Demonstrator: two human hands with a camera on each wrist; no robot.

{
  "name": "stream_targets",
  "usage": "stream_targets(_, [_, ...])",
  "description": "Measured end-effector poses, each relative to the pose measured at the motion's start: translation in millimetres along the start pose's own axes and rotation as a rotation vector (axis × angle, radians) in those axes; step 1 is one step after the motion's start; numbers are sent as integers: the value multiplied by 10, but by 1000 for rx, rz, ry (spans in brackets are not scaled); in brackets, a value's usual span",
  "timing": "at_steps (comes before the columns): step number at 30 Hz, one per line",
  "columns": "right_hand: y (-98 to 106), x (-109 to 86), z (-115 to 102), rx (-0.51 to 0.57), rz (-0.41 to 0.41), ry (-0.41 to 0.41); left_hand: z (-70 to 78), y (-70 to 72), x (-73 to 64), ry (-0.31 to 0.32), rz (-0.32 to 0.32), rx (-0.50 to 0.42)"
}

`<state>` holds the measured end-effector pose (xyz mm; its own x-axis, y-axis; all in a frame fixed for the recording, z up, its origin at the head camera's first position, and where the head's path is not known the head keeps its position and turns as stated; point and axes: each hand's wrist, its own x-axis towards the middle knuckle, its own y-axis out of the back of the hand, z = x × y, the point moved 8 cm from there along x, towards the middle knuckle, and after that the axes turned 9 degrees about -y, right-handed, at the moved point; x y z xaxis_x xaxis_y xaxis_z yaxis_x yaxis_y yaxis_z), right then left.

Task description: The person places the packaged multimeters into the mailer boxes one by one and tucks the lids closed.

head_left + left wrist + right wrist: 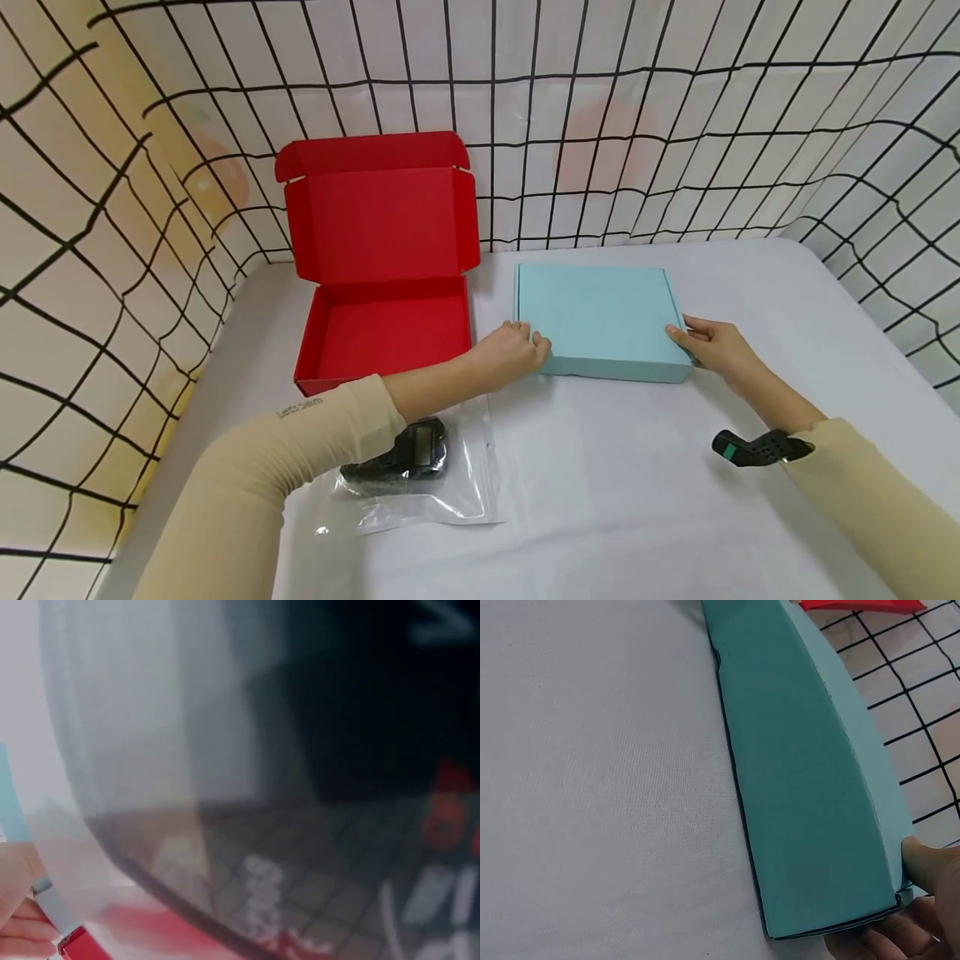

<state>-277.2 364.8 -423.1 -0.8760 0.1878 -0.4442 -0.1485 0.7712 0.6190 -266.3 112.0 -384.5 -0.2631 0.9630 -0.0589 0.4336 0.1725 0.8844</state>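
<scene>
A closed light blue cardboard box lies on the white-covered table. At its left front corner, my left hand holds the side with curled fingers. My right hand grips the right side near the front, thumb on the lid and fingers low at the end wall. In the right wrist view the box's long front face fills the middle. Left of it stands an open red cardboard box with its lid raised; its inside shows bare. The left wrist view is mostly blocked by a blurred dark and clear surface.
Under my left forearm lies a clear plastic bag with a black item inside. Black wire grid panels surround the table at the back and both sides. A black strap is on my right wrist.
</scene>
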Motion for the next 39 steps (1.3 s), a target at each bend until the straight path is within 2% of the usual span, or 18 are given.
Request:
stream_targets(5, [-19,7,-15,0,-7,6,1,23,-7,12,26,4])
stream_targets(9, [3,-18,-55,-66,15,37,-69,23,-29,-13,6,-49])
stream_targets(12, [49,-30,-81,-121,35,59,-184,5,-49,2,0,-188])
stream_targets(14, [66,-34,-88,-141,36,65,-264,-15,-78,25,-2,-313])
stream_targets(17, [69,-34,-85,-133,34,57,-359,-50,-155,69,-18,-513])
stream_targets(20, [79,18,-48,-114,70,57,-441,-59,-248,131,-23,-668])
stream_targets(22, [116,142,40,-101,115,72,-494,-35,-299,171,-1,-727])
stream_targets(25, [231,488,271,-100,245,110,-557,15,-351,214,38,-767])
stream_targets(28, [350,823,456,-75,365,158,-592,77,-384,222,68,-761])
stream_targets(30, [379,887,425,-28,403,192,-599,109,-402,212,86,-745])
stream_targets(32, [330,783,259,48,381,219,-598,135,-433,202,104,-720])
stream_targets(36, [82,187,-386,132,261,275,-584,148,-529,209,124,-669])
stream_targets(39, [-152,-178,-819,141,161,323,-569,133,-634,224,114,-620])
